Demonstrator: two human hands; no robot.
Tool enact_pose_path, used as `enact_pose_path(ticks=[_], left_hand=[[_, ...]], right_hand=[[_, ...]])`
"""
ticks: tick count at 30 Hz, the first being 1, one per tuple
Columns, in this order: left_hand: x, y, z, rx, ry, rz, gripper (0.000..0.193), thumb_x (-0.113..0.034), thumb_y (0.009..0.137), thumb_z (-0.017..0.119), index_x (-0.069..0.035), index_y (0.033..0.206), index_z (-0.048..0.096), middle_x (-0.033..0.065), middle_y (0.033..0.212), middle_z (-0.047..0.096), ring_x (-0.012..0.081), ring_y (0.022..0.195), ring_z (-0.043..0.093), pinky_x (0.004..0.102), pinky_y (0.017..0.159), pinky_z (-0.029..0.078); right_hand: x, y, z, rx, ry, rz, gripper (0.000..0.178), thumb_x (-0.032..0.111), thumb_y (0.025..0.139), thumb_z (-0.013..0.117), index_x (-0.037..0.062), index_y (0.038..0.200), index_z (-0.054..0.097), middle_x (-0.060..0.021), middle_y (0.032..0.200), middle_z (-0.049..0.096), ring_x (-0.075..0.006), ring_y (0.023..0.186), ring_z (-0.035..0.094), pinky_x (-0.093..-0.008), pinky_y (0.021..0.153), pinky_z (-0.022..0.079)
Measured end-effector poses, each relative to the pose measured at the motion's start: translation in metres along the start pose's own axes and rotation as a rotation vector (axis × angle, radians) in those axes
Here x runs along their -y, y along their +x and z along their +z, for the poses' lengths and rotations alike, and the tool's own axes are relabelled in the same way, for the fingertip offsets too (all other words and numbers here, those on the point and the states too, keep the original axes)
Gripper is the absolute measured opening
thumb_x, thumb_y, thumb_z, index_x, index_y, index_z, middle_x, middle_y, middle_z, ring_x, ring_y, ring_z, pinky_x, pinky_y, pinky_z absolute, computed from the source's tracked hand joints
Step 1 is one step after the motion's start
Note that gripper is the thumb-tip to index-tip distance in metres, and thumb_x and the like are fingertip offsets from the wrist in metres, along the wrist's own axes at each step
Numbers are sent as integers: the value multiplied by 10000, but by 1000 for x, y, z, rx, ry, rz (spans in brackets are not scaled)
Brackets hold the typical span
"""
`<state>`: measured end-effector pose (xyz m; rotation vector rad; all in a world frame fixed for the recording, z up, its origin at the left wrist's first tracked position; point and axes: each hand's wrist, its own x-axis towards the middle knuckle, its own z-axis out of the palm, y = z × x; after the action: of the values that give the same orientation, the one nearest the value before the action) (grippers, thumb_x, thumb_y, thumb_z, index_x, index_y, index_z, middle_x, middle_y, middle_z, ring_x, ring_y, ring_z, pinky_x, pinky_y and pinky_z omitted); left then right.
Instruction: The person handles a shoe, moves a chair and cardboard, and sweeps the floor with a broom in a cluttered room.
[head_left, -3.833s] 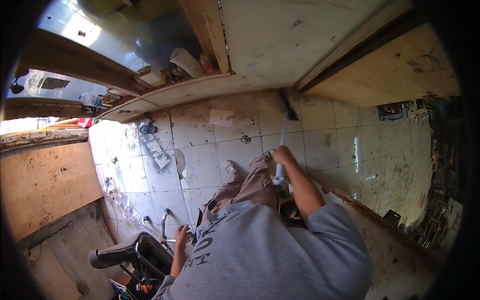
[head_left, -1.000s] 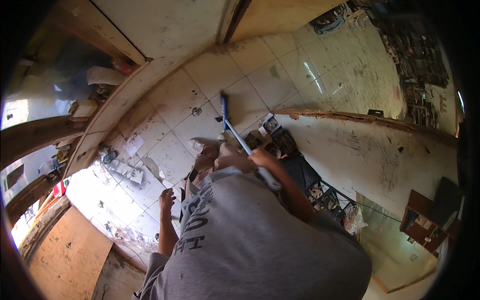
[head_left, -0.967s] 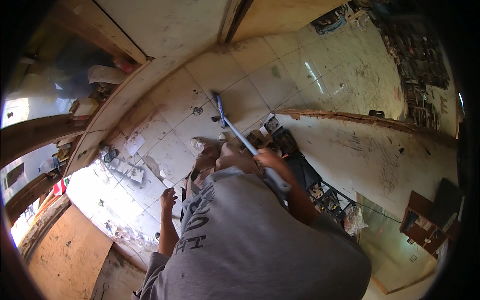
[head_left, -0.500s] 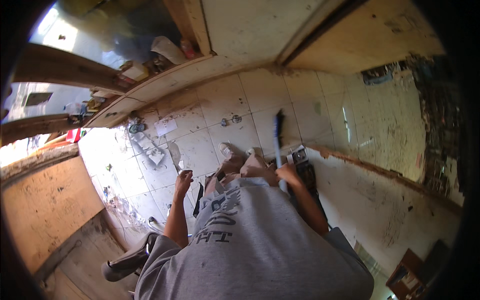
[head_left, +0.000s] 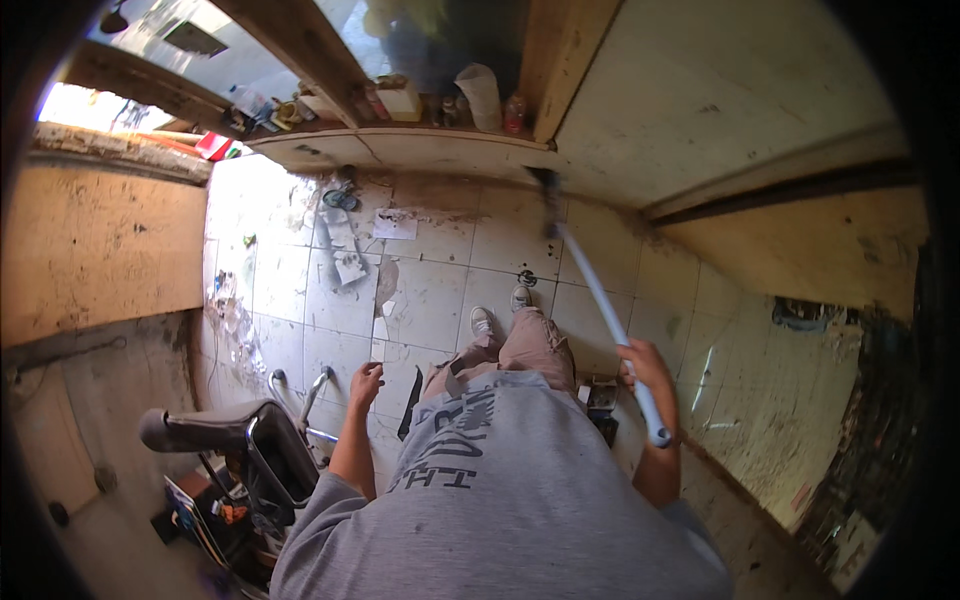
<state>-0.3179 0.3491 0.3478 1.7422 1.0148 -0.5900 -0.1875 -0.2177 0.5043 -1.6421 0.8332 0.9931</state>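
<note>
Right hand has a firm wrap on the long-handled brush, gripping the pale handle a little short of its butt end. The handle slants far and left; the dark bristle head sits near the base of the far wall, blurred, so can't tell if it touches the tiled floor. Left hand hangs near the chair, fingers loosely curled; nothing visible in it, can't tell if it's empty. Step looks like sweeping along the wall edge. Next move likely calls for bristles flat on tile, then a pull nearer, clear of the right shoe.
</note>
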Motion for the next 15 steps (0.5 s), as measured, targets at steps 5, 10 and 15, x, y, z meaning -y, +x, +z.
enact_pose_path(ticks=[5,10,15], left_hand=[[31,-29,18,-106,-146,-133,355,-269,879,584,-24,1134,612,95,905,641,189,727,650,266,555,474],[31,-71,61,-67,-67,-125,335,-252,894,581,-31,1144,614,123,932,668,188,766,652,301,658,508],[52,-93,93,-114,-234,-196,330,-227,887,576,-31,1149,621,138,972,681,184,863,638,294,761,491]], right_hand=[[4,113,-98,-286,-375,-71,185,131,790,563,-50,806,598,-98,584,559,-195,453,537,-355,406,418],[36,222,-40,-259,-400,-125,142,63,753,546,-58,702,600,-120,582,587,-213,491,578,-361,437,434],[126,184,139,135,-591,-265,183,65,735,580,-88,824,624,-135,611,602,-229,534,621,-377,467,466]])
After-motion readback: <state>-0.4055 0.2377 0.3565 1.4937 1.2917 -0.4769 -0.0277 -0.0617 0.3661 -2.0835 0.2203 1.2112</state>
